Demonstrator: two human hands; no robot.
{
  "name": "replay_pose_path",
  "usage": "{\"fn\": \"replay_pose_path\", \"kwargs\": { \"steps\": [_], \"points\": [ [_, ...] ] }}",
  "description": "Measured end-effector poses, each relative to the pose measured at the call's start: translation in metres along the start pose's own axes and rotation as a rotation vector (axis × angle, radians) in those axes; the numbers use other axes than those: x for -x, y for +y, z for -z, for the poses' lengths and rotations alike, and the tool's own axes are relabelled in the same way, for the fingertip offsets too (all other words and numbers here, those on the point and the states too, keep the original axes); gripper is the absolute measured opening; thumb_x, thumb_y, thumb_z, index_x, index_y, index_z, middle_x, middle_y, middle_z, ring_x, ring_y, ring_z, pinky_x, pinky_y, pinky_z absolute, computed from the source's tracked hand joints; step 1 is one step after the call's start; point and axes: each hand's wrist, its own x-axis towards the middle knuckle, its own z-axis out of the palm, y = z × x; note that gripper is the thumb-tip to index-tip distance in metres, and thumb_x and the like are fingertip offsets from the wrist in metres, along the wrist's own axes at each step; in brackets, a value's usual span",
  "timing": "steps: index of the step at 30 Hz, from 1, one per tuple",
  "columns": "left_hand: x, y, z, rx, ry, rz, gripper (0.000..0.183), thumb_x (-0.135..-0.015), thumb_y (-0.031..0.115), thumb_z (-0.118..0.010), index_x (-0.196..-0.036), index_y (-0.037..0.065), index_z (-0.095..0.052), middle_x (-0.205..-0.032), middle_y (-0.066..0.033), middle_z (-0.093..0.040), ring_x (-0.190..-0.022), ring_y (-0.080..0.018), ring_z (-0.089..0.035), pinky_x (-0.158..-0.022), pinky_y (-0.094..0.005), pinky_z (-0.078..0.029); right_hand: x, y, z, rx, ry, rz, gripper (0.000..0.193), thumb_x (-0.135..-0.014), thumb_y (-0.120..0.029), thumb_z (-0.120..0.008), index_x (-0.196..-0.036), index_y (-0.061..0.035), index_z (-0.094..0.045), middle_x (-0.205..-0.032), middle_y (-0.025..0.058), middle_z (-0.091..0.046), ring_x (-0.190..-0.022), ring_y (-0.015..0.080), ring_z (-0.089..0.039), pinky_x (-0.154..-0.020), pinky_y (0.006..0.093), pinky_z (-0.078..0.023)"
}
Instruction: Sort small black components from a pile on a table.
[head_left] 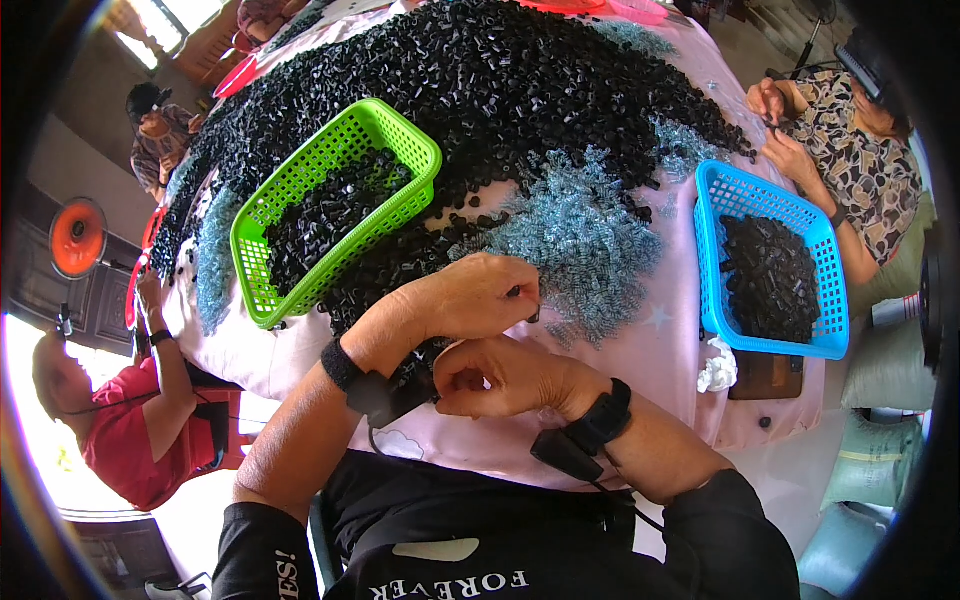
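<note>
My left hand (pixel 478 297) is closed, its fingers curled round a small black plastic piece (pixel 515 291) that shows between them. Just nearer to me, my right hand (pixel 512 376) is curled with thumb and fingertips together; whatever it may pinch is too small to make out. Beyond both hands lies a heap of small blue-grey pieces like coil springs (pixel 585 245). A huge pile of small black plastic pieces (pixel 500 90) covers the far part of the table, with more of them spread beside my left hand.
A green basket (pixel 408 215) of black pieces stands left, a blue basket (pixel 708 265) of them right. Crumpled white tissue (pixel 717 367) lies by the blue basket. Co-workers sit at the left and right of the pink-covered table (pixel 660 390). An orange fan (pixel 78 238) stands far left.
</note>
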Motion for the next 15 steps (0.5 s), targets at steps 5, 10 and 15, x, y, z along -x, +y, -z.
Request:
{"fn": "replay_pose_path", "kwargs": {
  "steps": [5,10,15],
  "points": [
    [0.014,-0.003,0.009,-0.057,0.135,0.113,0.018,-0.089,0.017,-0.061,-0.093,0.000,-0.068,-0.086,-0.0173,-0.069,-0.078,-0.0305,-0.069,-0.070,-0.0407,-0.054,0.000,-0.006,0.008,-0.030,-0.142,-0.110,0.013,-0.089,-0.014,-0.072,-0.084,-0.0025,-0.068,-0.072,-0.0015,-0.063,-0.066,0.0046,-0.057,-0.060,0.0236,-0.043],
    [0.036,0.011,0.029,-0.197,0.289,0.212,0.015,-0.088,0.012,-0.060,-0.091,-0.001,-0.066,-0.078,-0.0154,-0.067,-0.072,-0.0302,-0.068,-0.067,-0.0402,-0.052,0.000,-0.004,0.003,-0.119,-0.145,-0.078,0.022,-0.088,-0.018,-0.070,-0.078,0.0008,-0.068,-0.063,0.0048,-0.063,-0.056,0.0109,-0.060,-0.055,0.0278,-0.045],
    [0.011,0.028,0.023,0.102,0.012,0.072,0.019,-0.095,0.015,-0.057,-0.100,-0.001,-0.065,-0.087,-0.0121,-0.068,-0.078,-0.0196,-0.064,-0.071,-0.0352,-0.053,0.004,-0.001,-0.002,-0.213,-0.162,-0.111,0.022,-0.088,-0.019,-0.069,-0.080,0.0012,-0.069,-0.065,0.0058,-0.065,-0.059,0.0105,-0.060,-0.055,0.0284,-0.046]
  ]
}}
